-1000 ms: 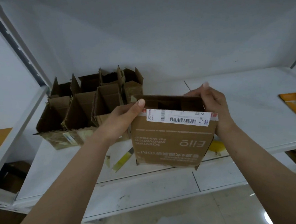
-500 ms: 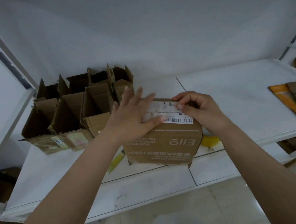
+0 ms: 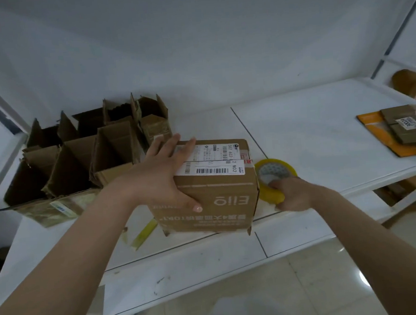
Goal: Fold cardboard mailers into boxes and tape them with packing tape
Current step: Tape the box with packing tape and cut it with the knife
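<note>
Hands (image 3: 165, 174) on box (image 3: 219, 200), tape roll (image 3: 275, 175)

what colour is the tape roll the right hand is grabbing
Yellow, with a pale core; the head view shows the tape roll beside the box.

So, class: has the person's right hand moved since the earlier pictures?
Yes. The right hand left the box top, going right and down onto the tape roll beside it.

The left hand (image 3: 163, 174) covers the near left corner of the box (image 3: 219, 193) and part of its label (image 3: 212, 162), whose print is too small to read. The right hand (image 3: 293, 194) hides the near side of the tape roll (image 3: 275, 175). The flat mailers (image 3: 405, 130) at far right are cut off by the edge.
</note>
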Motion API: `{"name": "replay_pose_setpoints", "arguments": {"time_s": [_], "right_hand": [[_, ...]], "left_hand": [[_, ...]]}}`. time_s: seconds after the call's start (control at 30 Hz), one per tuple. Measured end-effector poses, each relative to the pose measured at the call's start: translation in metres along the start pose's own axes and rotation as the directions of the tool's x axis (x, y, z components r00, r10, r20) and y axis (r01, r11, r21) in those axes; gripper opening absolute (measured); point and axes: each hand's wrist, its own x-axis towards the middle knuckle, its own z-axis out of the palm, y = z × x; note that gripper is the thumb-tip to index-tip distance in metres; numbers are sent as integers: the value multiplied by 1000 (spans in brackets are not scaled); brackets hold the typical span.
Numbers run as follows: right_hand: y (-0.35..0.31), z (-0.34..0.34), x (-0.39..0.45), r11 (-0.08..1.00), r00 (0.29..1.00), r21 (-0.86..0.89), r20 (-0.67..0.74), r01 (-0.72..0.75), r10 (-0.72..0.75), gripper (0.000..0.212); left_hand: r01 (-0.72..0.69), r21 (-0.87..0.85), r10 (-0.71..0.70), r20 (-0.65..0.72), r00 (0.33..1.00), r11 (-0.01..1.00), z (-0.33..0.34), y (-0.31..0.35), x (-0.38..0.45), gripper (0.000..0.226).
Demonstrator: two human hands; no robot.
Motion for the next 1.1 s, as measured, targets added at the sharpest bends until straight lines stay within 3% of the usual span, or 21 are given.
{"name": "replay_pose_setpoints", "arguments": {"time_s": [0.07,0.13,0.37,0.47,0.53,0.67,0.83,0.9,0.97,1.1], "right_hand": [[3,13,4,984,990,-172,-142,-47,22,57],[5,14,1,970,967,-225,-251,-92,33,45],[12,-14,-17,958,956,-286,-289,-31,-55,48],[25,-57,-45,988,943,-152,-333,-39,-14,43],[35,-85,-69,994,898,86,-440,64,-20,15],[38,-119,-110,775,860,559,-509,296,38,7],[32,-139,-141,636,820,627,-573,449,-14,9],[23,-145,-146,602,822,636,-567,483,-61,22],[12,-151,-147,573,827,645,-551,506,-109,36],[-21,-167,-134,549,825,627,-507,552,-250,37]], "left_hand": [[-17,-4,17,-25,1000,1000,1,0,0,133],[-27,-14,26,-55,998,1000,1,-1,-1,130],[-28,-35,23,-130,991,999,-6,-3,-9,125],[-20,-44,12,-182,983,999,-15,2,-9,127],[-31,-47,19,-232,973,998,-22,14,-2,128],[-69,-21,61,-261,964,997,-29,48,24,125],[-30,67,39,-142,989,997,-11,79,58,126],[-18,65,24,-90,996,998,-6,80,64,126],[-18,51,22,-72,997,999,-4,79,65,127],[-20,35,23,-83,996,999,-2,78,63,131]]}}
